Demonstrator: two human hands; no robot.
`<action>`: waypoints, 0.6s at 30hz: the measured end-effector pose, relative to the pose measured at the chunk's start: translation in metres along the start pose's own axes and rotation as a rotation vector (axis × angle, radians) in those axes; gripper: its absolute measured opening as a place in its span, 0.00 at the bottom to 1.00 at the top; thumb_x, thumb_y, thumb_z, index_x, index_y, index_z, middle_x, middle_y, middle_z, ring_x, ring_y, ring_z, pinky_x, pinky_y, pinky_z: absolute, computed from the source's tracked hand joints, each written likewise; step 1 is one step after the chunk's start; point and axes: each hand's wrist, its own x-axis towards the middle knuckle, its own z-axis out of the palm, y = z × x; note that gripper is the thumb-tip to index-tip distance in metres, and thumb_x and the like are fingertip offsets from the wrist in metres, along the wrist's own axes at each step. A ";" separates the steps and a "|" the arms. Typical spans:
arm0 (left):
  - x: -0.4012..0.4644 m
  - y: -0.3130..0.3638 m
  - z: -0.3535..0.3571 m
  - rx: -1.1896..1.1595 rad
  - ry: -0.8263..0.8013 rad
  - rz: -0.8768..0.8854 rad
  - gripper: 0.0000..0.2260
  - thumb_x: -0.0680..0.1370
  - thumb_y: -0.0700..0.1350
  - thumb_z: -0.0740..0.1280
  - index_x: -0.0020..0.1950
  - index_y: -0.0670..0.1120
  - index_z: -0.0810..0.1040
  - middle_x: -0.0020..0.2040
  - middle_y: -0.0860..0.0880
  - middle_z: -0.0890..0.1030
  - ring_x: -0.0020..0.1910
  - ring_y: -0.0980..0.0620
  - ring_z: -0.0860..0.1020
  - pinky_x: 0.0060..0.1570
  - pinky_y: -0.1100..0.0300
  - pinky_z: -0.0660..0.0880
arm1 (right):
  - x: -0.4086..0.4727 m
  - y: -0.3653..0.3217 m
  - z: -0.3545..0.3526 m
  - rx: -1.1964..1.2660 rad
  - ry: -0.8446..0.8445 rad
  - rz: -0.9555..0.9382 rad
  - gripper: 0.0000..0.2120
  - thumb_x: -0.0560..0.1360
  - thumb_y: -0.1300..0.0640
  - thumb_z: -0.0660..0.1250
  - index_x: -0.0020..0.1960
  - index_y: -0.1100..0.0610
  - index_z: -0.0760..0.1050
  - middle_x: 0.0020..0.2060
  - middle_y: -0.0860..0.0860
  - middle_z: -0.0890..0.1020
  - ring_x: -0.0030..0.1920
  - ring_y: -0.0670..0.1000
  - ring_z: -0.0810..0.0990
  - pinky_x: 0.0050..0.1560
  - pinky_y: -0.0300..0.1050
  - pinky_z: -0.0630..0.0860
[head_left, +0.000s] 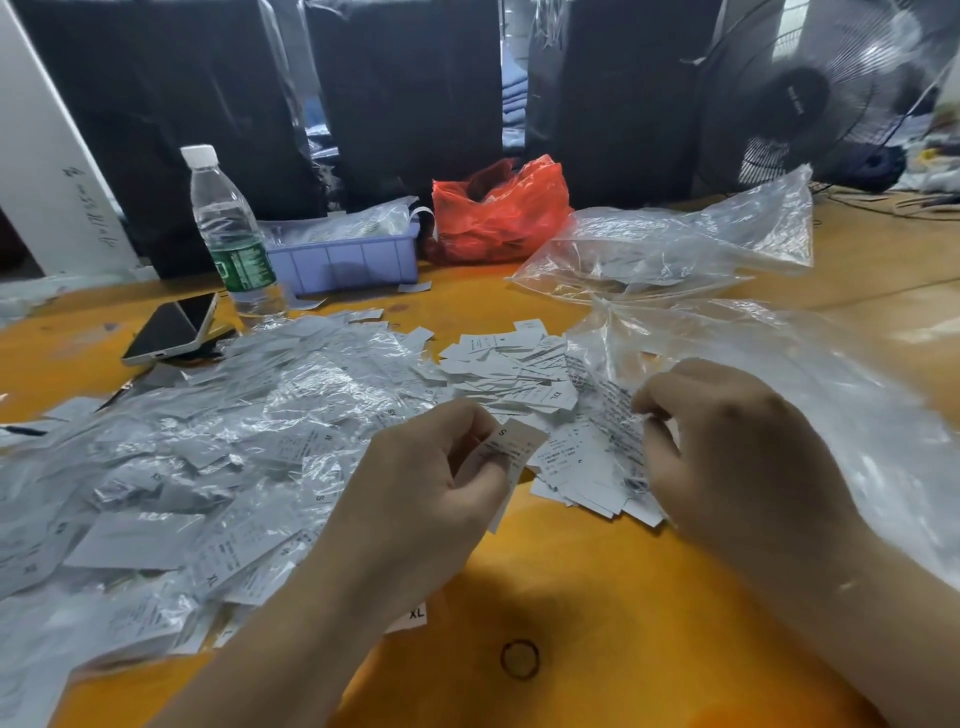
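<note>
My left hand (431, 478) pinches a small stack of white size labels (511, 449); the top one reads "S". My right hand (727, 447) grips the edge of a clear plastic bag (779, 364) printed with black text, just right of the labels. Between and beyond my hands lies a loose pile of white labels (514, 364) on the orange table (571, 597). A larger heap of labels mixed with crumpled clear bags (208, 457) spreads to the left.
At the back stand a water bottle (228, 234), a phone (174, 332), a purple tray (343, 260), a red plastic bag (498, 208) and another clear bag (665, 249). A fan (810, 93) stands at the far right. Dark bundles wall the rear.
</note>
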 end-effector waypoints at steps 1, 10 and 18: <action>0.000 0.001 -0.001 -0.005 0.007 -0.006 0.03 0.73 0.49 0.65 0.41 0.52 0.77 0.33 0.49 0.78 0.30 0.48 0.73 0.26 0.64 0.65 | 0.000 -0.002 -0.001 0.051 0.050 -0.038 0.05 0.69 0.68 0.71 0.42 0.60 0.81 0.35 0.53 0.80 0.34 0.55 0.77 0.31 0.48 0.77; 0.003 -0.001 -0.010 -0.089 0.103 -0.166 0.06 0.71 0.52 0.63 0.45 0.57 0.77 0.36 0.55 0.82 0.33 0.55 0.79 0.29 0.59 0.73 | 0.020 -0.032 -0.003 0.809 -0.056 0.130 0.10 0.71 0.63 0.72 0.46 0.48 0.78 0.36 0.45 0.83 0.36 0.43 0.81 0.38 0.35 0.78; 0.010 -0.014 -0.023 -0.223 0.229 -0.325 0.16 0.77 0.39 0.61 0.50 0.61 0.78 0.31 0.48 0.75 0.28 0.54 0.72 0.31 0.53 0.73 | 0.058 -0.068 0.009 1.305 -0.460 0.359 0.17 0.74 0.71 0.67 0.58 0.57 0.76 0.37 0.53 0.78 0.30 0.46 0.76 0.31 0.39 0.75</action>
